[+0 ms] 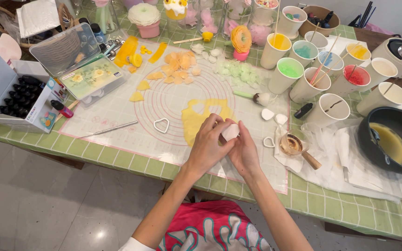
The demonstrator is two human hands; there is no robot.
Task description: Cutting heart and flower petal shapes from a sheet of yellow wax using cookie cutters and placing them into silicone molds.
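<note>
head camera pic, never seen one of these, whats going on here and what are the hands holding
This is one picture from a camera worn on a person's head, looking down at their own two bare hands; no machine is involved. The left hand and right hand meet over a small white piece, both in a closed grip on it. Under them lies a pale silicone mat on a green checked tablecloth. On the mat are a yellow sheet with shapes cut out, orange petal pieces and a white heart-shaped cutter. To the right stand paper cups of coloured liquid and a black pot of yellow liquid.
</note>
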